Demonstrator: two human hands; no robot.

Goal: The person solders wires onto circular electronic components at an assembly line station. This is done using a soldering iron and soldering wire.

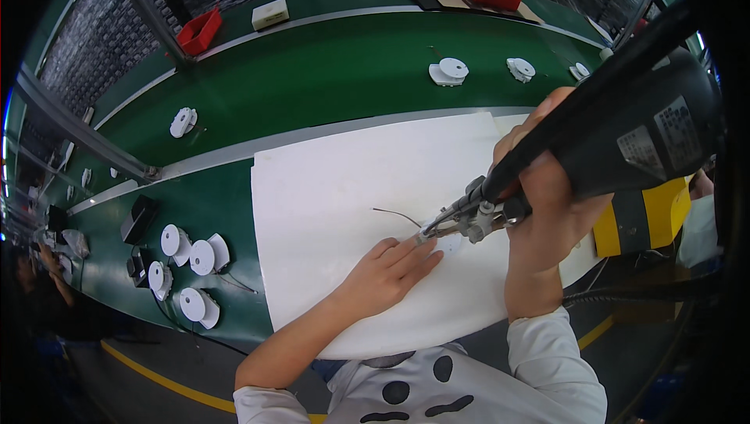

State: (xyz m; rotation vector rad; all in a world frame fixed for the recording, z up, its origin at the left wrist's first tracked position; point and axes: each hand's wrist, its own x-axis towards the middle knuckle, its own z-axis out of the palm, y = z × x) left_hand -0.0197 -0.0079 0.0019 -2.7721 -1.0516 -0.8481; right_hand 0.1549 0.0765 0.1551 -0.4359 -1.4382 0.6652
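Note:
My right hand [547, 193] is wrapped round a black soldering gun [637, 131], whose metal nozzle points down and to the left. Its tip meets a small white part [451, 246] lying on the white board [336, 182]. The fingers of my left hand [387, 274] pinch this part from the near left, right beside the tip. A thin dark wire [396, 214] runs from the part toward the far left. Fingers and nozzle cover most of the part, so its full shape is hidden.
Several white round parts [202, 257] with wires sit on the green table to the left, near black boxes [139, 219]. More lie along the green conveyor belt [312, 72] ahead. Red bins [199, 31] stand beyond it. A yellow-and-black box [644, 217] is at right.

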